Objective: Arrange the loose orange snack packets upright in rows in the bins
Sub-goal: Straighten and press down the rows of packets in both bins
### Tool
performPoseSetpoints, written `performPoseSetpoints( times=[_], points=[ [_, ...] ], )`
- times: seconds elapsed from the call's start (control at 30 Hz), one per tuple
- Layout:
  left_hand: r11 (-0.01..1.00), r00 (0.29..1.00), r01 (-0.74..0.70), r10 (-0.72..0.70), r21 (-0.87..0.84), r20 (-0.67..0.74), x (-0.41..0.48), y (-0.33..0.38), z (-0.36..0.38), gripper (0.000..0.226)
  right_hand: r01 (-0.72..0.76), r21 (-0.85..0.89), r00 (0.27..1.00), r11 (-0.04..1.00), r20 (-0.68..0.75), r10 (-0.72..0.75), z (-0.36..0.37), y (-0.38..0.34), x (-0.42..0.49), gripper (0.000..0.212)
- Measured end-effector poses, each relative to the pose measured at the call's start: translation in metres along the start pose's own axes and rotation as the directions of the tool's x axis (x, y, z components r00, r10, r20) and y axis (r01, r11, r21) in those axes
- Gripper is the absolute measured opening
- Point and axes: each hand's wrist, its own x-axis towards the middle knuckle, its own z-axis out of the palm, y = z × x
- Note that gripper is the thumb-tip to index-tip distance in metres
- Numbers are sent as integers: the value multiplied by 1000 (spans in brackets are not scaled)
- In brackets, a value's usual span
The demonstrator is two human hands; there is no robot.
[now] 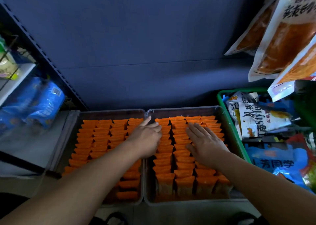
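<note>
- Right grip (206, 144) lay flat, open, on the packets (183, 172) in the right bin (188, 203), likely levelling rows.
- Left grip (145, 137) dipped its fingers among them, hidden; cannot tell its hold.

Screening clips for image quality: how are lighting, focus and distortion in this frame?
Head view: dim, yet the orange packets, left hand and right hand read clearly; row gaps sink into shadow; wide-angle bending and softness at edges, on hanging bags and blue packs.
</note>
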Motion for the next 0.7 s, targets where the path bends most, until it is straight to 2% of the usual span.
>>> performPoseSetpoints(
  times=[0.2,0.33,0.53,0.63,0.7],
  points=[
    [999,999,-31,31,8,35,5,0,1,64,44,14,999,999,-4,-44,-6,7,23,64],
    [999,1000,-30,30,-17,-1,6,1,3,60,65,-9,995,998,-70,-66,3,6,29,65],
    [994,998,-41,36,-103,-56,2,0,6,45,54,38,996,998,-77,-51,0,5,33,63],
    [991,996,-28,17,-129,-84,-1,-2,7,35,49,88,997,995,-63,-43,-2,2,26,63],
    [993,997,-34,25,-115,-75,-6,1,4,38,13,144,995,989,-99,2,-5,5,17,62]
  ],
)
